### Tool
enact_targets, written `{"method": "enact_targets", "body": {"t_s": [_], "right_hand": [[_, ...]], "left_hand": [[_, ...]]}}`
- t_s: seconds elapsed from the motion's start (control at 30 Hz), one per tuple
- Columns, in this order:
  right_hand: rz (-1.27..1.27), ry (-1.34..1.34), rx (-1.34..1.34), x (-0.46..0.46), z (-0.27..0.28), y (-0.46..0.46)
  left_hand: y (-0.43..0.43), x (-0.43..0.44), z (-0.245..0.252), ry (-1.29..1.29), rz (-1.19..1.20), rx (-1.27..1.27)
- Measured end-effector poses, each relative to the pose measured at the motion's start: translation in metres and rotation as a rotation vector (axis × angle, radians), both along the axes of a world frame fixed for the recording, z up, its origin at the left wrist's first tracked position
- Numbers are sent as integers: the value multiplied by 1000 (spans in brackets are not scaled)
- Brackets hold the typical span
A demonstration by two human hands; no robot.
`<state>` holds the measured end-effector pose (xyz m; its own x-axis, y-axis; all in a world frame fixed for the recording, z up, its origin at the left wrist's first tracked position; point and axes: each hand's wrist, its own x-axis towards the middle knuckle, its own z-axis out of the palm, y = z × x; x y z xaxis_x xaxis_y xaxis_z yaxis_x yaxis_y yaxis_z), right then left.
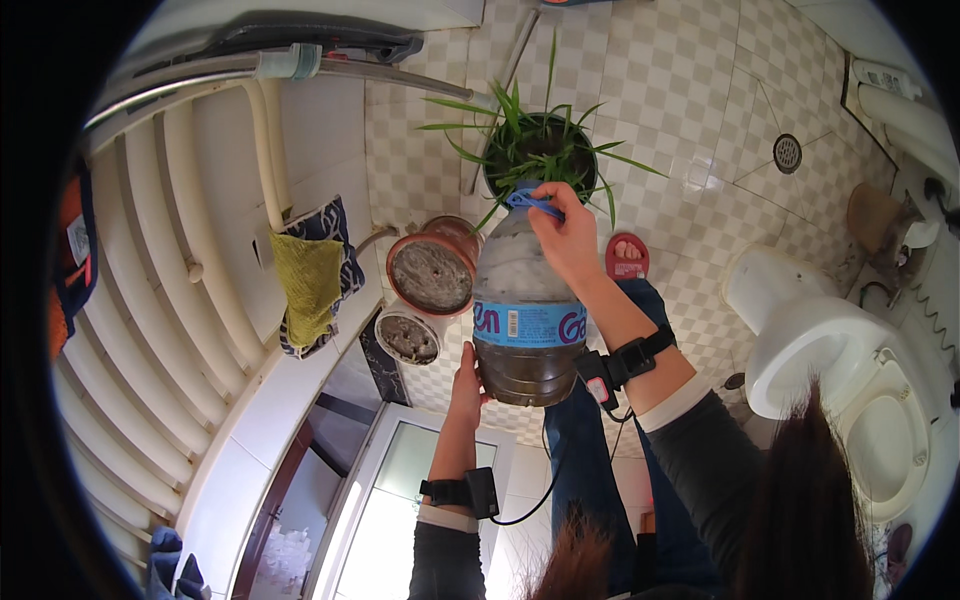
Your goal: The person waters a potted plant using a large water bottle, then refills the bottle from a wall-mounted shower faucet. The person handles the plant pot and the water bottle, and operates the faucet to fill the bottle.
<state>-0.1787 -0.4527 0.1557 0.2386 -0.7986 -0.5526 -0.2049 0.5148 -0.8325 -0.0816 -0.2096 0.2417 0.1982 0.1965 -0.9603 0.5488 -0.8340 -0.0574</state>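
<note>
A large clear plastic bottle (pixel 525 375) with a blue label and murky brownish contents is held over the floor, its neck against the near edge of a potted plant. My right hand (pixel 568 238) grips the blue carrying handle at the neck. Low on the bottle's left side, my left hand (pixel 469 386) supports it, with part of its fingers hidden behind the bottle. Long green leaves (pixel 551 161) grow from the round dark pot (pixel 491 166). Whether anything flows from the bottle's mouth cannot be seen.
Left of the bottle are a brown pot of soil (pixel 432 274) and a white pot (pixel 407 337). A white radiator (pixel 172 277) lines the left side, with a green cloth (pixel 307 277) nearby. A toilet (pixel 832 360) and a floor drain (pixel 787 154) lie right.
</note>
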Motion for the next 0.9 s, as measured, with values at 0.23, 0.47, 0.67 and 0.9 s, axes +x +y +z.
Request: {"method": "enact_targets", "body": {"t_s": [0.23, 0.47, 0.67, 0.9], "right_hand": [[-91, -82, -7, -8, -11, -5], [-208, -184, 113, -15, -6, -5], [-309, -262, 158, -18, -5, 1], [-374, -306, 154, -10, 18, 20]], "left_hand": [[-16, 9, 14, -44, -90, 4], [-24, 16, 42, -169, -90, -77], [-25, 27, 63, -277, -88, -175], [-1, 45, 71, -324, -5, -308]]}}
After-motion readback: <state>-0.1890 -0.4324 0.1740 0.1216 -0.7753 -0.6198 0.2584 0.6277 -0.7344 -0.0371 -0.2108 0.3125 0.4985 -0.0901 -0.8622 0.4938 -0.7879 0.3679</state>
